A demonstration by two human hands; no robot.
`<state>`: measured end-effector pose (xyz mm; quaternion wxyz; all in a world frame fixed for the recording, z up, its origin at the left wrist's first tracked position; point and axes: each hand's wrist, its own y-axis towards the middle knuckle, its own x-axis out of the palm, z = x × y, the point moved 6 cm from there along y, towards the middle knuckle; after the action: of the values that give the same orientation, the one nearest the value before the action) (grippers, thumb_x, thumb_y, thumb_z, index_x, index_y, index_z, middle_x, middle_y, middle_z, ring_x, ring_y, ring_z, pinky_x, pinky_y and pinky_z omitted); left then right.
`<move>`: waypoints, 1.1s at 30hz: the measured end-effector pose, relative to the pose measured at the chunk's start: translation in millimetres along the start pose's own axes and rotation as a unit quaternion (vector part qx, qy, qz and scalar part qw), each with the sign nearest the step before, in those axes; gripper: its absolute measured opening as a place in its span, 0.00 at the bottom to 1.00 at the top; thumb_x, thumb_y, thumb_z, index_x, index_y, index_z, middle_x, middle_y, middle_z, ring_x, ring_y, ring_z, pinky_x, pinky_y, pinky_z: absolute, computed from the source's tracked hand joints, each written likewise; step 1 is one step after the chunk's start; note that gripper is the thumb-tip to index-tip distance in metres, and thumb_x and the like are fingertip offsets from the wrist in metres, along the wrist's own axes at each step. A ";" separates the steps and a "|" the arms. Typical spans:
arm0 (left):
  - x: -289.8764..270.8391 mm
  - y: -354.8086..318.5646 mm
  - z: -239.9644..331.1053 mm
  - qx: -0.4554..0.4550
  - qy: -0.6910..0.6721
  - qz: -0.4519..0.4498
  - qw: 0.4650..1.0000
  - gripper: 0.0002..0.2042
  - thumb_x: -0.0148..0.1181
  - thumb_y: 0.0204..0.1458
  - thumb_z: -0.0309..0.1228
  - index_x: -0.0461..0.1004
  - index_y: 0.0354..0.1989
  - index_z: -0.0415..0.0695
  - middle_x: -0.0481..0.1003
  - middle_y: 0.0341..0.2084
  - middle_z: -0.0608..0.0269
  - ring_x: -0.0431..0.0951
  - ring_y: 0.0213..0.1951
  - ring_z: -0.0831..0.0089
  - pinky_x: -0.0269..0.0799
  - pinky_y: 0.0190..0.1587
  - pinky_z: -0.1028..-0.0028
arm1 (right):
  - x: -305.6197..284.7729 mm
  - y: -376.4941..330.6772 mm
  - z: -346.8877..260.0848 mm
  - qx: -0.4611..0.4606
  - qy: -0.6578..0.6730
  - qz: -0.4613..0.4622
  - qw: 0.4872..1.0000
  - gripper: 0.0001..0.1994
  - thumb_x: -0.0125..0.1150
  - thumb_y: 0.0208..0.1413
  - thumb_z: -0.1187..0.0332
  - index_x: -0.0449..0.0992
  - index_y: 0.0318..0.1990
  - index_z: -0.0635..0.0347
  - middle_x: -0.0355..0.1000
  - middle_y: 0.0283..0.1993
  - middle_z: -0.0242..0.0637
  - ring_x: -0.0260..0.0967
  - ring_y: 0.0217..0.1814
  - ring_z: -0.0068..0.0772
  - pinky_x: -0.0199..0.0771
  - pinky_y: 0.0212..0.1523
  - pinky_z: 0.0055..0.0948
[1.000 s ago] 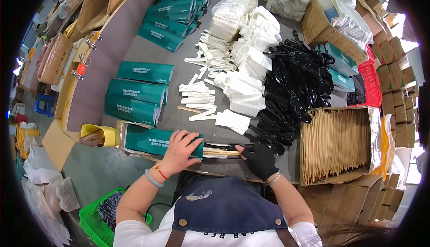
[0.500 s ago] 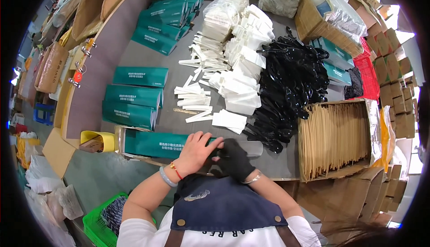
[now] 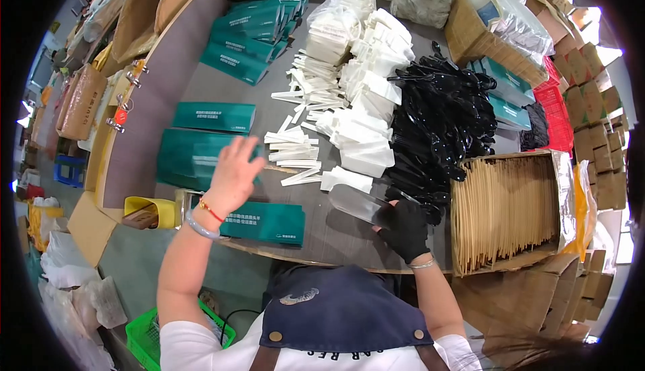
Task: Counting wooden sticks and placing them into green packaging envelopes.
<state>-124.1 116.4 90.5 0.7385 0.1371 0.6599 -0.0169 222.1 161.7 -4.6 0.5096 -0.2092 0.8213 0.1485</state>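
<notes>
My left hand (image 3: 235, 173) is bare, its fingers spread, just over the right end of a pile of green printed packets (image 3: 185, 159). It looks slightly blurred, and nothing shows in its grasp. Below its wrist, another green packet (image 3: 275, 224) lies flat along the near table edge, partly covered by my forearm. A black fingerless glove covers my right hand (image 3: 405, 226), which is closed on one end of a flat translucent strip (image 3: 353, 203) with a rounded tip. That strip points left, close to a small stack of white paper sleeves (image 3: 346, 179).
Black plastic spoons (image 3: 437, 115) lie heaped beyond my right hand, beside a carton of thin wooden sticks (image 3: 507, 213). White paper packets (image 3: 366, 89) fill the middle. A yellow container (image 3: 149, 211) stands at the near left corner; more green packets (image 3: 245, 31) lie far left.
My hands have parted from the near edge. The left has gone up and left to the green pile, where the lower packets now overlap; the right has moved right with the translucent strip.
</notes>
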 end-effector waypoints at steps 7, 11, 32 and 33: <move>78.1 -64.8 62.1 -0.275 -0.125 0.005 0.953 0.40 0.74 0.35 0.45 0.67 0.58 0.40 0.62 0.60 0.48 0.56 0.64 0.46 0.44 0.66 0.45 | -25.6 -1.2 -50.3 -0.004 -0.037 -0.031 0.999 0.30 0.74 0.35 0.54 0.71 0.48 0.53 0.68 0.47 0.39 0.64 0.52 0.43 0.59 0.52 0.43; 95.9 -79.4 56.9 -0.314 -0.182 0.005 0.932 0.43 0.74 0.36 0.46 0.63 0.62 0.39 0.58 0.63 0.48 0.51 0.67 0.46 0.39 0.67 0.42 | -36.2 -1.3 -69.9 -0.055 -0.071 -0.033 0.995 0.32 0.76 0.30 0.57 0.71 0.47 0.54 0.67 0.48 0.38 0.63 0.52 0.44 0.60 0.50 0.43; 105.9 7.3 13.2 -0.175 -0.115 0.026 0.978 0.06 0.67 0.44 0.32 0.77 0.28 0.47 0.73 0.32 0.64 0.72 0.39 0.59 0.65 0.40 0.59 | -86.0 -23.7 42.9 0.058 0.034 0.253 0.965 0.14 0.69 0.48 0.74 0.74 0.43 0.61 0.73 0.41 0.36 0.70 0.47 0.36 0.70 0.49 0.32; 110.8 9.2 9.1 -0.181 -0.128 -0.014 0.975 0.05 0.67 0.43 0.31 0.76 0.27 0.47 0.73 0.31 0.64 0.72 0.39 0.59 0.65 0.40 0.59 | -106.2 -45.8 81.6 0.131 0.023 0.305 0.943 0.15 0.67 0.51 0.69 0.72 0.44 0.63 0.71 0.43 0.42 0.70 0.47 0.39 0.70 0.51 0.36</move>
<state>-99.2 140.5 -15.4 0.8291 -0.0115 0.5539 0.0751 349.8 179.6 53.8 0.4439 0.1159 0.8695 0.1832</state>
